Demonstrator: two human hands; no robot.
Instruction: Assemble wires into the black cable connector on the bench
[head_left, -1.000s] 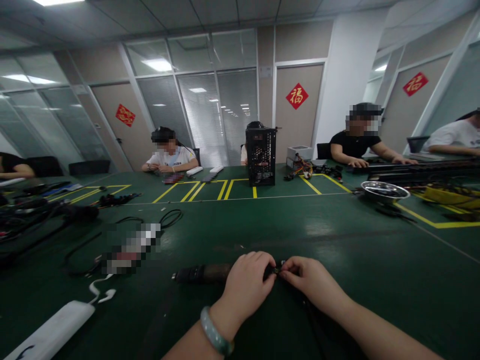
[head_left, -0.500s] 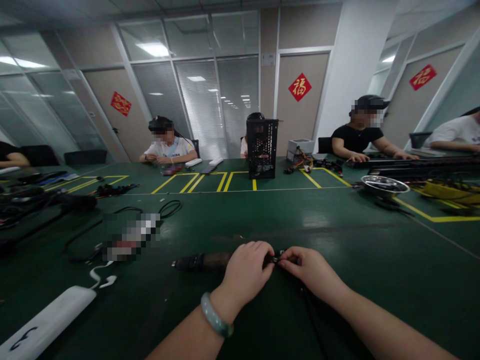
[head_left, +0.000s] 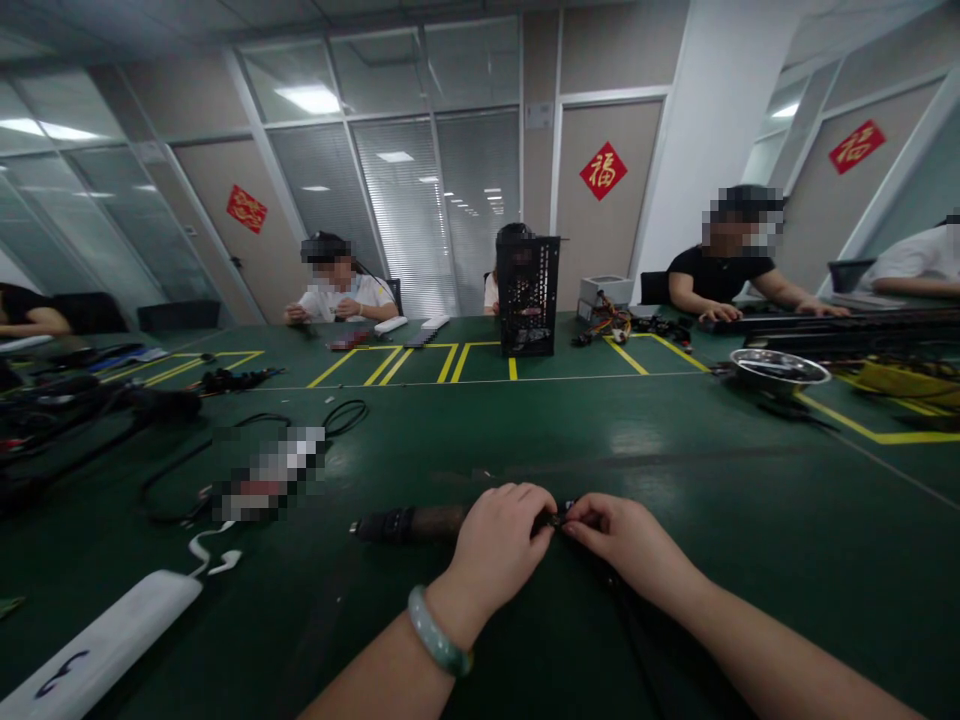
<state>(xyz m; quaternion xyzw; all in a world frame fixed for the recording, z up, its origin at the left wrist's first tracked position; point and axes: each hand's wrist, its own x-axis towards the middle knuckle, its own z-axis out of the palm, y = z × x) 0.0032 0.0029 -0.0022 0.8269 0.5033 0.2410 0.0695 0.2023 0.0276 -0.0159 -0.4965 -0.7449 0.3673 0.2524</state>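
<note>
A dark electric screwdriver (head_left: 427, 523) lies across the green table in front of me, its bit end pointing left. My left hand (head_left: 501, 545) is closed around its rear part, fingers over the top and thumb on the near side, so that part is hidden. Close beside it, my right hand (head_left: 626, 545) pinches a small dark cable end against the rear of the screwdriver. The fingertips cover most of that end, and whether it sits in the socket I cannot tell. A black cable (head_left: 634, 630) runs from under my right hand toward the near edge.
A white power strip (head_left: 112, 640) lies at left, near a blurred-out object (head_left: 270, 475) with a black cord. Farther off stand a black computer case (head_left: 529, 297), a power supply (head_left: 604, 292) and a metal bowl (head_left: 780, 368). Several people sit around the table.
The view has shifted slightly, so everything sits a little farther right. Both hands keep their grip at the rear of the screwdriver. The person at far left centre has raised their hands a little.
</note>
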